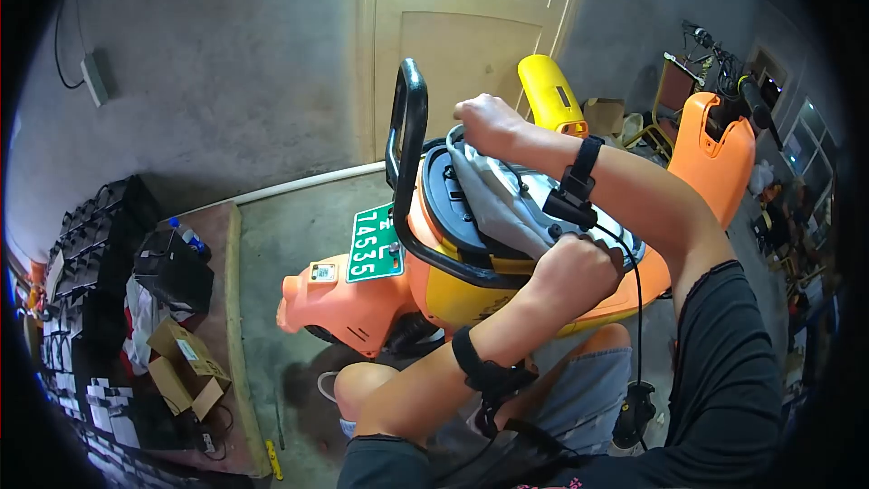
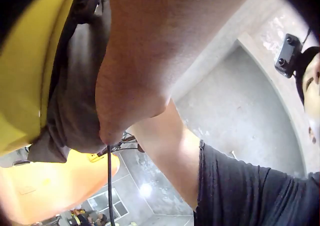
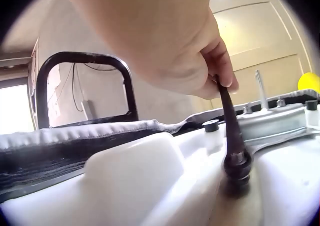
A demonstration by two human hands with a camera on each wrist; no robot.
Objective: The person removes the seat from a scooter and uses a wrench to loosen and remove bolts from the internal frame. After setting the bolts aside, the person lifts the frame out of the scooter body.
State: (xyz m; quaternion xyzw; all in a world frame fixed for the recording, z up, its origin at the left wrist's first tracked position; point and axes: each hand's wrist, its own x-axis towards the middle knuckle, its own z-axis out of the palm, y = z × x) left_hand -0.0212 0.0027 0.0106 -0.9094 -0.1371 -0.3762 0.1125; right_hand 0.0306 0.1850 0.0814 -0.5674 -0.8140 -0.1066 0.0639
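A scooter seat point(image 3: 135, 171) lies underside up on the orange and yellow scooter point(image 1: 362, 299), its white plastic base showing and grey cover fabric point(image 1: 489, 204) folded round its edge. My right hand point(image 1: 498, 129) is raised over the seat's far side. In the right wrist view its fingers pinch the handle end of a dark ratchet wrench point(image 3: 231, 121), whose round head stands low over the white base. At the seat's near edge, my left hand point(image 1: 579, 273) is curled over the grey cover point(image 2: 77, 86); its fingertips are hidden. Black rubber feet point(image 3: 212, 126) and a metal stud point(image 3: 261, 88) stand up from the base.
A black grab rail point(image 1: 412, 127) rises at the scooter's rear, above a green number plate point(image 1: 376, 240). Behind stands a yellow scooter part point(image 1: 550, 95) before a door point(image 1: 471, 45). At left, an open cardboard box point(image 1: 186, 367) and black cases point(image 1: 90, 235) line a ledge.
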